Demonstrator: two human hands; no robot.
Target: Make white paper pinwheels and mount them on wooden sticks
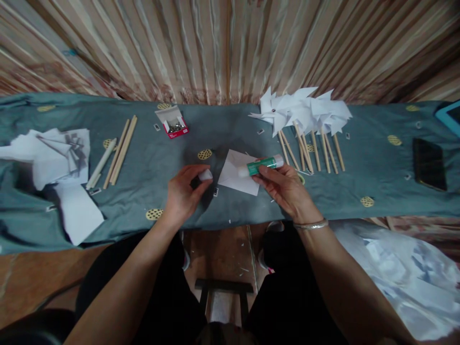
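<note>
My right hand [283,184] is closed around a green and white glue stick [264,166], its uncapped end pointing left. Under that end lies a white square of paper [235,184], turned at an angle on the cloth. Off to the left, my left hand [187,191] pinches a small white cap [205,175] between thumb and fingers. Finished paper pinwheels [305,112] on wooden sticks [305,148] lie beyond my right hand.
A red and white box of metal pins [176,125] stands open at the back. Loose wooden sticks [124,151] and stacked white paper [61,158] lie at left. A dark phone [429,164] is at right, with a plastic bag of paper scraps [398,278] below the table.
</note>
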